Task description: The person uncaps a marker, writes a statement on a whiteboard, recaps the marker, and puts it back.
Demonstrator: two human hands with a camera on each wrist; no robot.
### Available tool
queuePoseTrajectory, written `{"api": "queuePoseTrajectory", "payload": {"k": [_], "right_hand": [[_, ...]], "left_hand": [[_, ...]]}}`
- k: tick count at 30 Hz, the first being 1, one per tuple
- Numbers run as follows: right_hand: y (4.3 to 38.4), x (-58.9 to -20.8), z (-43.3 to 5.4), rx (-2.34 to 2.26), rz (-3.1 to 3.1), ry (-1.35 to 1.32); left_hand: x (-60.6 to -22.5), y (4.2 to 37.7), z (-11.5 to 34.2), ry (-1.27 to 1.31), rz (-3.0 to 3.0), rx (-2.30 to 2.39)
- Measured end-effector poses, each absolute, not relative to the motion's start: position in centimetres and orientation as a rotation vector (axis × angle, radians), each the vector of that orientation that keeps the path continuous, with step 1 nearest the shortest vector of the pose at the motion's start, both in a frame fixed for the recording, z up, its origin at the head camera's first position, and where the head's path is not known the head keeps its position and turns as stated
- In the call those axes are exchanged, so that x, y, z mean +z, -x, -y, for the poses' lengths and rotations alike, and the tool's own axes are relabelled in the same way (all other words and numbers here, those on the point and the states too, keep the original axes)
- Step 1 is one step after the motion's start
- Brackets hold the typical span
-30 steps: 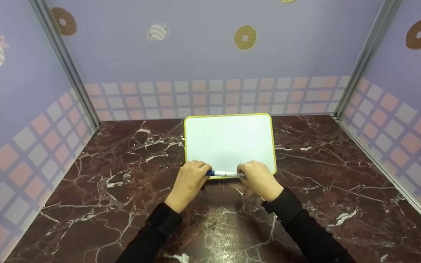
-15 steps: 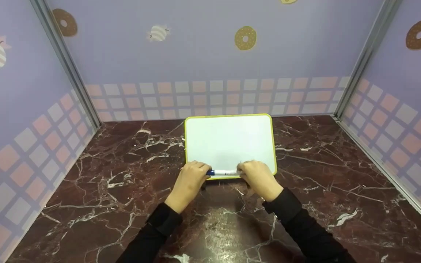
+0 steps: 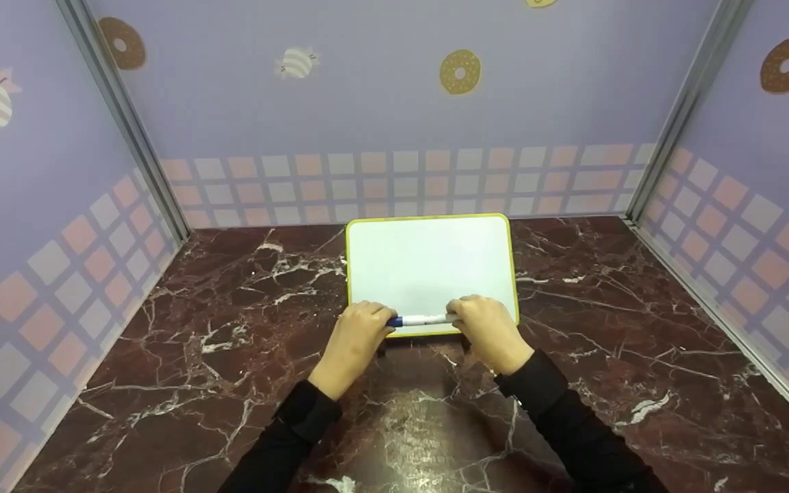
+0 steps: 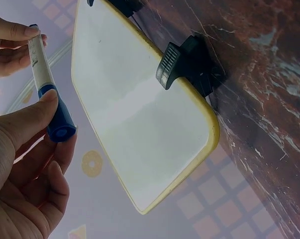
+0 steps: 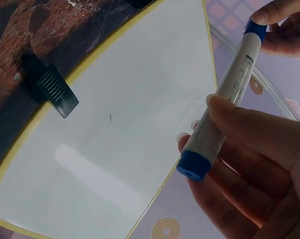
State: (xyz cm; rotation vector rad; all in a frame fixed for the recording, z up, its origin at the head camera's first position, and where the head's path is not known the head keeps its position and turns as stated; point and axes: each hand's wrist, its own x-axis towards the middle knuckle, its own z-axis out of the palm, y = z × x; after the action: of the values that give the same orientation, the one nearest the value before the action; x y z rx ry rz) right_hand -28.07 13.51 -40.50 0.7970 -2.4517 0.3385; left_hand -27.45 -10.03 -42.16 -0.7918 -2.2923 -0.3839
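A whiteboard marker (image 3: 429, 320) with a white barrel and blue ends is held level between both hands, in front of the board's lower edge. My left hand (image 3: 360, 332) pinches its blue cap (image 4: 60, 114) between thumb and fingers. The right hand (image 3: 487, 329) grips the white barrel (image 5: 209, 127) near the blue tail end (image 5: 193, 164). The cap sits on the barrel. Behind the marker a small whiteboard (image 3: 429, 267) with a yellow frame leans back on the table. A small dark mark (image 5: 110, 118) shows on its surface in the right wrist view.
Black clips (image 4: 172, 64) grip the board's lower edge and hold it up. The dark red marbled tabletop (image 3: 230, 383) spreads around it. Lilac walls (image 3: 381, 103) with metal corner posts (image 3: 685, 103) enclose the table at the back and both sides.
The right hand has shifted slightly up and to the right, and the marker's right end has risen a little with it. The left hand has hardly moved. The board stays put.
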Motion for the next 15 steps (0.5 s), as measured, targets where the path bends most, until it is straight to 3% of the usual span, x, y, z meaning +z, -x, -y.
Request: {"api": "queuePoseTrajectory", "payload": {"k": [15], "right_hand": [[29.0,-39.9,-15.3,0.378,2.442,-0.715]], "left_hand": [[-40.7,28.2,12.9,0.551,2.327,-0.442]]}}
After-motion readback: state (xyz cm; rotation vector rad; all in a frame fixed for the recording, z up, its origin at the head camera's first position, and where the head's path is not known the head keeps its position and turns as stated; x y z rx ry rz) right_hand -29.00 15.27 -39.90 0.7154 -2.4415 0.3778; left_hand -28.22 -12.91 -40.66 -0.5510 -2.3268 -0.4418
